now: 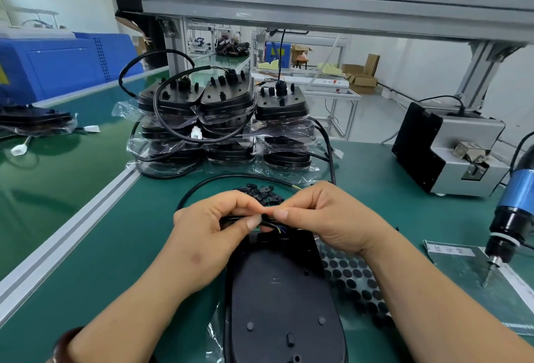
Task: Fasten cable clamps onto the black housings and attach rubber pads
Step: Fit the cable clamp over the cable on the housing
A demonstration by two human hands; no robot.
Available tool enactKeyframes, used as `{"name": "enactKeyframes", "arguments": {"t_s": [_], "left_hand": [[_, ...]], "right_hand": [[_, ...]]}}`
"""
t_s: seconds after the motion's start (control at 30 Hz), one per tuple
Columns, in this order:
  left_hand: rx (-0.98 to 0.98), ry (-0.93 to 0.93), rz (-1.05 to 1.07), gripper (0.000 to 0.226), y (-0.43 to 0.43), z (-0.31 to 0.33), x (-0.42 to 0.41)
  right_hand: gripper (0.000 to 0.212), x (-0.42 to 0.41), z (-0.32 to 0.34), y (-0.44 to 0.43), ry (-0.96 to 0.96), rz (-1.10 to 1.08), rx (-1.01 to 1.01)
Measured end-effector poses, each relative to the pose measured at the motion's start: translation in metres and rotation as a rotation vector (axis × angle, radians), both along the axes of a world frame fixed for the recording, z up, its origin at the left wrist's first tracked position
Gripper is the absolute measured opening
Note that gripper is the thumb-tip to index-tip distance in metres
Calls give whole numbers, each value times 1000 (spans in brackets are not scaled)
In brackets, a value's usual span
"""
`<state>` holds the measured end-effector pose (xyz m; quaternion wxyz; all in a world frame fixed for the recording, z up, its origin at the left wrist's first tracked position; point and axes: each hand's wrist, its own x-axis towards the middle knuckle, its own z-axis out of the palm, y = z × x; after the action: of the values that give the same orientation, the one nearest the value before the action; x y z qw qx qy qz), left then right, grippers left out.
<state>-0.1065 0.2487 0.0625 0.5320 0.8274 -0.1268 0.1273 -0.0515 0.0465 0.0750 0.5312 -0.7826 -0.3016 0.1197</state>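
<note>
Over the 12 o'clock end of the housing (277, 290), the left hand (213, 223) and right hand (320, 218) pinch the cable (231, 220), perhaps a hidden clamp too; a hard tug could strain its bare wires (281, 229).

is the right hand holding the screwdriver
No, the screwdriver sits apart at the right edge, while the right hand and left hand both pinch the cable over the housing.
</note>
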Motion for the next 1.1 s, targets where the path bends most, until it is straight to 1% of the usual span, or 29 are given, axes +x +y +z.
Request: {"name": "enactKeyframes", "arguments": {"t_s": [0.1,0.23,0.3,0.4,0.5,0.6,0.63,0.7,0.8,0.93,0.97,1.07,1.1], "left_hand": [[17,-1,12,23,1,-1,1],[30,16,3,19,2,-3,4],[36,19,-3,18,3,-3,4],[42,16,-15,17,4,-4,4],[55,11,-21,18,5,-4,4],[64,16,-16,19,5,-5,4],[65,22,-13,20,6,-5,4],[61,30,-18,19,5,-4,5],[50,23,-30,11,4,-3,5],[34,24,-42,17,4,-3,5],[32,21,-45,16,4,-2,5],[37,10,-48,14,4,-3,5],[43,4,-48,12,4,-3,5]], "right_hand": [[39,0,0,-4,7,34,-9],[19,1,1,-4,-2,25,-32],[20,2,0,-4,-12,19,-41],[27,2,0,-5,3,24,-29],[27,1,-1,-6,21,45,-23],[31,1,0,-6,22,30,-32],[28,0,1,-6,21,29,-34],[17,-3,4,-4,-7,34,-51],[20,-6,7,-1,-51,11,-67],[29,-9,7,3,-95,-15,-66],[32,-9,7,3,-92,-18,-65],[56,-9,7,2,-75,-18,-52],[61,-10,7,3,-65,-16,-45]]}}
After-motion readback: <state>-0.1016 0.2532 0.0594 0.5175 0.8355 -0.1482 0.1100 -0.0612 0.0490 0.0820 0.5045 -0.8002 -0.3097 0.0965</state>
